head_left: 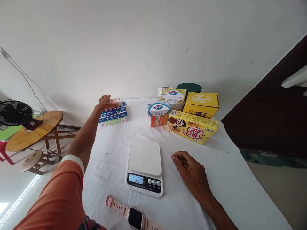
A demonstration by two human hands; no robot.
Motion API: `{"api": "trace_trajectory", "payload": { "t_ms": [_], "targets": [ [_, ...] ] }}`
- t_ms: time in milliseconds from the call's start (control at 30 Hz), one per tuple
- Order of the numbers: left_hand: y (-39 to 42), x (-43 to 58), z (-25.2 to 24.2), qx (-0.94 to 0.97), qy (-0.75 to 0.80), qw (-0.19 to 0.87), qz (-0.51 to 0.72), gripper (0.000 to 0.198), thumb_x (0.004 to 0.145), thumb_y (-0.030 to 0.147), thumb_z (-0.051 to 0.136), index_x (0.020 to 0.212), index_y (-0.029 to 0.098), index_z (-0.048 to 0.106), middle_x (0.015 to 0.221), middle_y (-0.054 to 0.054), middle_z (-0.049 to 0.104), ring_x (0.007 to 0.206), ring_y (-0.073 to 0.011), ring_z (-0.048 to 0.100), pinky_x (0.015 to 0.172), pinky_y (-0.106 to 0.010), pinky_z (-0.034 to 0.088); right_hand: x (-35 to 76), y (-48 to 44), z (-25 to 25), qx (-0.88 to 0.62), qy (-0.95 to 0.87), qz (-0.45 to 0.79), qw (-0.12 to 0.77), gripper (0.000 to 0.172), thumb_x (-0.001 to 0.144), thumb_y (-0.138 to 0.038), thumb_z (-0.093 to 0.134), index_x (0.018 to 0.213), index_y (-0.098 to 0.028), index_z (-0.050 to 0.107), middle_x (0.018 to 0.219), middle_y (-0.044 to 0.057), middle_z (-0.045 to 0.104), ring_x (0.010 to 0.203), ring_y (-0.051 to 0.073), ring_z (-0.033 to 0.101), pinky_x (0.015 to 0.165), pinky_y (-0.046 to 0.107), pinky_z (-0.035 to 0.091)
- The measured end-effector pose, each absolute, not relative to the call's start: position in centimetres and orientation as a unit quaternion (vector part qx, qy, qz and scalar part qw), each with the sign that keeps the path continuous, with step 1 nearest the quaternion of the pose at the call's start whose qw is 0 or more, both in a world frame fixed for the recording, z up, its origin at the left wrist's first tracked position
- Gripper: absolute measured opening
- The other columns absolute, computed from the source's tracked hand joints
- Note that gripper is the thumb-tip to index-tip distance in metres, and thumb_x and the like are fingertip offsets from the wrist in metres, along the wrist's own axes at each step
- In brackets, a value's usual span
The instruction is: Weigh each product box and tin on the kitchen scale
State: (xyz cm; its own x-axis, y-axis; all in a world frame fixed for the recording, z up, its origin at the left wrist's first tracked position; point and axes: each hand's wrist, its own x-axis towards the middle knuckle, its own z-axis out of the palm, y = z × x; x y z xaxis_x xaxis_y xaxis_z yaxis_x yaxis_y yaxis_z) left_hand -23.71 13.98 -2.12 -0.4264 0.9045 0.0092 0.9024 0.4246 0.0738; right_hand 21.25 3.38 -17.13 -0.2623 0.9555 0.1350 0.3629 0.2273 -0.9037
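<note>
My left hand reaches far across the white table and rests on top of a stack of toothpaste boxes at the back left, fingers laid over the topmost box. My right hand lies on the cloth just right of a white kitchen scale, fingers curled under with nothing seen in them. The scale's platform is bare and its display shows figures.
At the back stand a white-and-orange box stack, a pale yellow box, a yellow carton and a yellow snack box. A pink smartwatch lies at the near edge. A round wooden table with a fan stands left.
</note>
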Motion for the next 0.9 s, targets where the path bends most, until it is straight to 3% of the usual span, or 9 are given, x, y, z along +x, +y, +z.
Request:
{"api": "trace_trajectory", "payload": {
  "t_ms": [67,200,433,567,700,900],
  "targets": [
    [13.6,-25.4,-2.1,0.522,0.852,0.047,-0.013,0.086,0.077,0.07,0.067,0.144,0.019,0.051,0.154,-0.022,0.05,0.146,-0.0432,0.041,0.118,-0.059,0.031,21.3,3.5,-17.2,-0.487,-0.69,0.389,0.368,0.033,0.093,-0.057,0.057,0.084,-0.025,0.062,0.068,-0.001,0.063,0.056,0.016,0.056,0.056,0.028,0.048],
    [13.0,-26.7,-2.3,0.538,0.841,0.057,-0.003,0.071,0.08,0.062,0.066,0.138,0.023,0.056,0.143,-0.015,0.062,0.131,-0.0375,0.055,0.112,-0.053,0.038,21.4,3.7,-17.1,-0.498,-0.687,0.39,0.358,0.034,0.092,-0.058,0.057,0.084,-0.025,0.063,0.068,-0.001,0.064,0.058,0.016,0.059,0.057,0.028,0.049],
    [10.2,-26.2,-0.2,0.544,0.829,-0.046,0.127,0.062,0.078,0.058,0.07,0.129,0.024,0.061,0.129,-0.012,0.065,0.123,-0.0352,0.055,0.109,-0.052,0.038,21.3,3.6,-16.7,-0.501,-0.684,0.394,0.355,0.033,0.091,-0.056,0.059,0.086,-0.025,0.065,0.073,0.0,0.068,0.062,0.017,0.063,0.06,0.028,0.051],
    [6.0,-21.8,1.4,0.627,0.763,-0.071,0.139,0.057,0.08,0.056,0.073,0.126,0.022,0.062,0.123,-0.01,0.066,0.116,-0.0319,0.058,0.104,-0.047,0.043,21.2,3.7,-17.0,-0.501,-0.681,0.4,0.354,0.032,0.089,-0.055,0.06,0.086,-0.024,0.065,0.075,0.001,0.068,0.061,0.017,0.061,0.058,0.028,0.049],
    [1.4,-14.6,-1.6,0.72,0.68,-0.026,0.137,0.058,0.082,0.06,0.075,0.124,0.022,0.061,0.122,-0.01,0.068,0.112,-0.0304,0.061,0.1,-0.045,0.046,21.0,3.5,-16.5,-0.499,-0.675,0.405,0.362,0.028,0.088,-0.051,0.061,0.086,-0.024,0.065,0.075,0.002,0.068,0.062,0.017,0.06,0.058,0.027,0.048],
    [-1.8,-6.8,-8.2,0.79,0.603,0.064,0.094,0.055,0.09,0.069,0.063,0.12,0.024,0.061,0.12,-0.011,0.07,0.109,-0.0313,0.062,0.093,-0.047,0.047,20.8,3.0,-16.0,-0.498,-0.668,0.408,0.374,0.028,0.087,-0.05,0.06,0.085,-0.022,0.063,0.072,0.002,0.066,0.062,0.016,0.057,0.059,0.028,0.046]
  ]
}}
